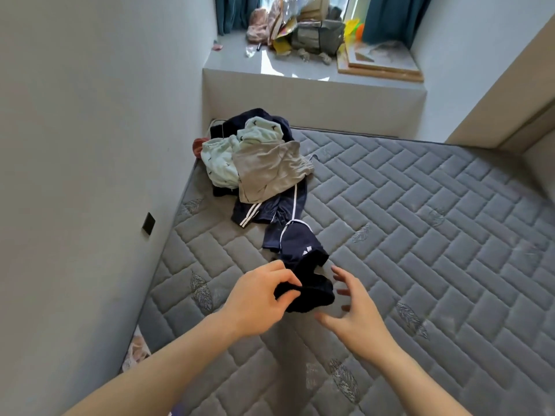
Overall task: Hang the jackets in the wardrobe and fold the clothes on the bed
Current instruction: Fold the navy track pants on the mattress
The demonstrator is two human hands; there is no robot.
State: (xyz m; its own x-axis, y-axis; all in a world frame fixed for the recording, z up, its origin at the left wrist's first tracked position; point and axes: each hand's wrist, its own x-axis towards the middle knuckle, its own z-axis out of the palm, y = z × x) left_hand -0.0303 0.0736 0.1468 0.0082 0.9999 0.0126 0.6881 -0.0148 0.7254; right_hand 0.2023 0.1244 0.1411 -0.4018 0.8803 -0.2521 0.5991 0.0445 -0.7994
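Note:
A pile of clothes (255, 157) lies on the grey quilted mattress (420, 235) near the left wall: pale mint printed pieces, a grey garment and dark navy items. A navy garment with white stripes (295, 232) trails from the pile toward me. My left hand (255, 298) pinches its dark end and lifts it off the mattress. My right hand (353, 307) hovers just right of that cloth with fingers spread, holding nothing.
A grey wall with a black switch plate (148, 223) runs along the left of the bed. Beyond the mattress a raised window ledge (300, 82) holds bags, toys and flat boards. Teal curtains (390, 19) hang at the window. A beige panel (510, 94) stands at right.

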